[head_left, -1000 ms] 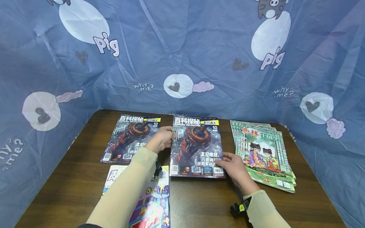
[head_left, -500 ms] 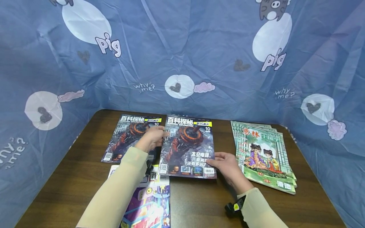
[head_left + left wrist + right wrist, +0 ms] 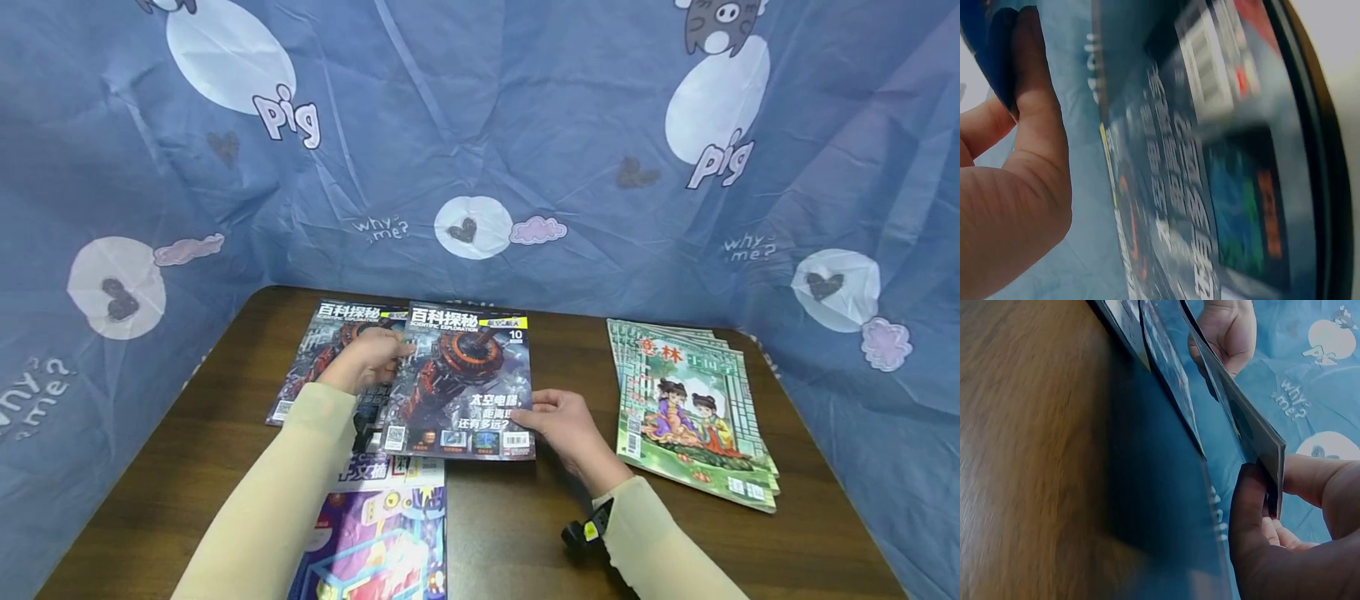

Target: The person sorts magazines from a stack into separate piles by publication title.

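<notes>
In the head view, my left hand (image 3: pixel 373 358) pinches the left edge of a dark Scientific Exploration magazine (image 3: pixel 457 375). My right hand (image 3: pixel 562 421) grips its lower right edge, thumb on the cover. The right wrist view shows this magazine (image 3: pixel 1241 419) raised off the table, with a gap under it. A matching magazine (image 3: pixel 307 367) lies at the table's back left, partly covered by my left hand and the held copy. Its cover (image 3: pixel 1222 181) fills much of the left wrist view, blurred.
A purple and white magazine (image 3: pixel 382 542) lies in front, partly under my left sleeve. Several green illustrated magazines (image 3: pixel 697 417) form a slightly fanned stack at the right. The brown wooden table (image 3: pixel 495 533) meets a blue patterned cloth (image 3: pixel 525 150) behind.
Both hands have carried the held magazine leftward, from the table's middle until it overlaps the matching copy in the head view. The green stack has stayed put.
</notes>
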### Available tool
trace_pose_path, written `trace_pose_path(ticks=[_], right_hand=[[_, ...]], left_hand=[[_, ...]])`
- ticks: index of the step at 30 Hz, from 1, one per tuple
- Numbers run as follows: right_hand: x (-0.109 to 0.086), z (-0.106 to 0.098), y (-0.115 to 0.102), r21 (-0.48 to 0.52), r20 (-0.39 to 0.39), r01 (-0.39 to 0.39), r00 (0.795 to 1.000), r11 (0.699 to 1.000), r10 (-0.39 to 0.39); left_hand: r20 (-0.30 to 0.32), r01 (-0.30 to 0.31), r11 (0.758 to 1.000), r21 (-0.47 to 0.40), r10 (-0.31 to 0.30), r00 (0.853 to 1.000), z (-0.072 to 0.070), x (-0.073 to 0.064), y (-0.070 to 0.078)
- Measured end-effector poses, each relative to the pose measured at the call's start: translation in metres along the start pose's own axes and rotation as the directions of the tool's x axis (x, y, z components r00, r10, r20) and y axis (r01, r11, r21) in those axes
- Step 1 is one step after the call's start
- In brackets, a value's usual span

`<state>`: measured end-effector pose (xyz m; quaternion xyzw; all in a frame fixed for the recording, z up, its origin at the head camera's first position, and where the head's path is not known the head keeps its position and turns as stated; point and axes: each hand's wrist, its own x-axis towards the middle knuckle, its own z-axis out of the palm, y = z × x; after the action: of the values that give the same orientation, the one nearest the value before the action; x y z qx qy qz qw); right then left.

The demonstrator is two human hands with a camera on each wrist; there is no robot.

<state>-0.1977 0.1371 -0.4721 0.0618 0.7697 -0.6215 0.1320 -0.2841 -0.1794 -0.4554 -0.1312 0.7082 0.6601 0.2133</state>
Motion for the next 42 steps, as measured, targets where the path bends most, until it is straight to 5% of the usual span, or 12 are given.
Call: trace_pose_path(ticks=[10,24,36,42], right_hand=[[0.009,0.032,-0.008,0.071,0.095,-0.003,0.995,0.997,-0.004],[0.026,0.071,-0.019,0.022,0.095,0.018,0.995,1.000,-0.020],[0.041,0.104,-0.028,0.013,0.092,0.035,0.995,0.999,-0.036],[0.051,0.116,-0.029,-0.034,0.077,0.023,0.997,0.999,-0.021]], left_hand=[[-0.022,-0.025,0.998,-0.066,0.024,0.999,-0.034,0.001,-0.005],[-0.103,0.052,0.996,-0.066,-0.059,0.993,-0.066,0.007,-0.012],[-0.209,0.097,0.993,0.061,-0.083,0.974,-0.098,0.009,-0.009],[-0.236,0.087,0.989,0.122,-0.056,0.970,-0.101,0.009,-0.008]])
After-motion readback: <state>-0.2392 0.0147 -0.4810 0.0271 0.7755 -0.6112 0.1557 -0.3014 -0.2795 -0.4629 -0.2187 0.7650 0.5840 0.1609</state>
